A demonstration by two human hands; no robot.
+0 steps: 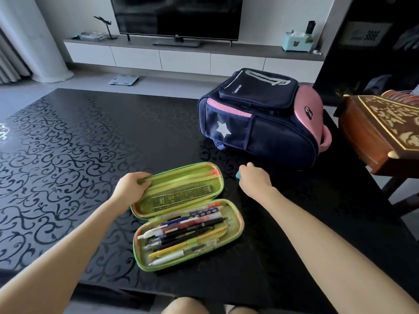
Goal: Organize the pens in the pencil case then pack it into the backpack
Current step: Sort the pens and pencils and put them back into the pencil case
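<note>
A green pencil case (188,215) is seen lying fully open on the black patterned table (68,155), slightly below the centre of the frame. Its lid half, lined with mesh pockets, is turned toward the upper left, and its tray half lies toward the lower right. The tray is filled with a bundle of pens (183,232), laid roughly parallel along the length of the case, tips pointing to the lower left. The far left edge of the lid is gripped by the left hand (132,184), with the fingers curled over the rim. The right hand (255,180) is held just to the right of the lid, above the table, closed into a loose fist around a small teal object (238,175), of which only an end is visible; what it is cannot be told. A navy and pink backpack (263,116) with a silver star on its side pocket is seen lying on the table in the upper right of the frame, beyond the right hand and apart from the case. A carved wooden box (385,128) is set at the right edge of the frame.
</note>
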